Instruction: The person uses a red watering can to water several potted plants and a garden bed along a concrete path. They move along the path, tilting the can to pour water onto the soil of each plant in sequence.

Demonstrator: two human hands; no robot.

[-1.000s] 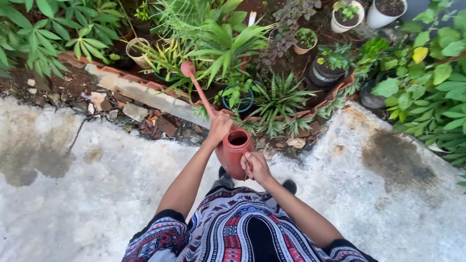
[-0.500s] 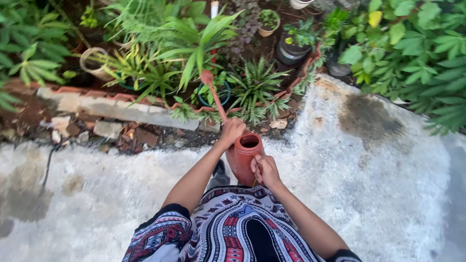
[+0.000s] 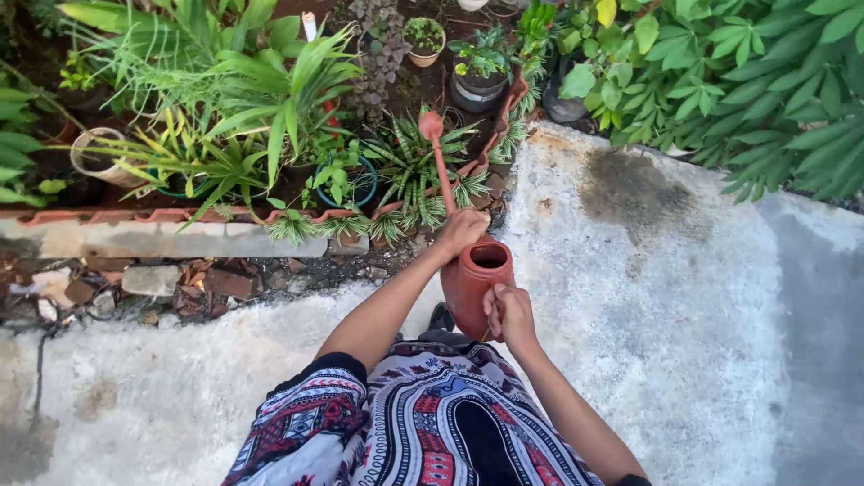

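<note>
The left hand (image 3: pixel 461 232) grips the far side of the watering can (image 3: pixel 475 286), at the base of the spout, fingers closed around it. The right hand (image 3: pixel 509 313) clamps the near side of the can, probably at a handle, which the fingers hide. The hands sit close together with the can body between them. The can is held above the concrete slab (image 3: pixel 666 297), at the near edge of the garden bed (image 3: pixel 270 135). It appears to be rigid moulded plastic: stiff, not fragile, likely slippery when wet. Its weight depends on the water inside, which cannot be seen; two-handed support suggests some load. The can is reddish-brown, with an open round mouth and a long thin spout (image 3: pixel 439 162) ending in a rose over the striped-leaf plant (image 3: pixel 409 166).
</note>
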